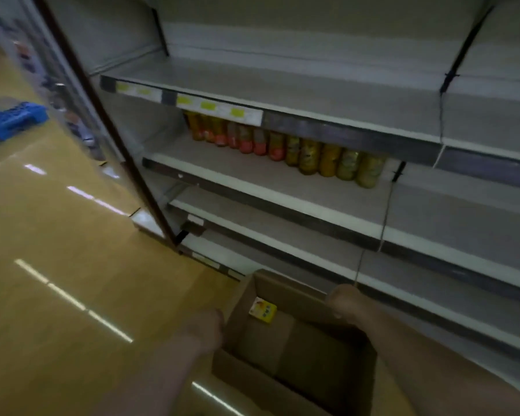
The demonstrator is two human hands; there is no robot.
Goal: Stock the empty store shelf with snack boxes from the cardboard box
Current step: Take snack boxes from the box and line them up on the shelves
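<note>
Head view:

- Cardboard box point(294, 343): on the floor against the foot of the shelving, top open. I judge it sits here so stock travels the shortest way to the shelves.
- Snack box point(263, 309): one small yellow pack, lying flat in the far corner of the cardboard box; the rest of the interior that shows is bare brown card. Judged: the carton is close to spent.
- My left hand point(206, 327): at the left wall of the cardboard box, fingers curled over its top edge, thumb side toward me. It holds the rim, nothing else.
- My right hand point(344, 300): at the far right rim of the cardboard box, fingers bent down over the edge, gripping the card. No snack box in it.
- Judged purpose of the two-handed grip: to shift or steady the carton, not yet to pick stock.
- Shelves point(282, 91): grey metal tiers. The upper tier shows bare, with yellow price tags point(207, 105) on its front strip; the lower tiers near the carton show bare too.
- Jars point(285, 145): a row standing at the back of the middle tier, red-labelled to the left, yellow to the right; too blurred to read.
- Floor point(42, 250): tan, glossy, with light reflections.
- Blue pallet point(9, 121): far left, well apart from me.
</note>
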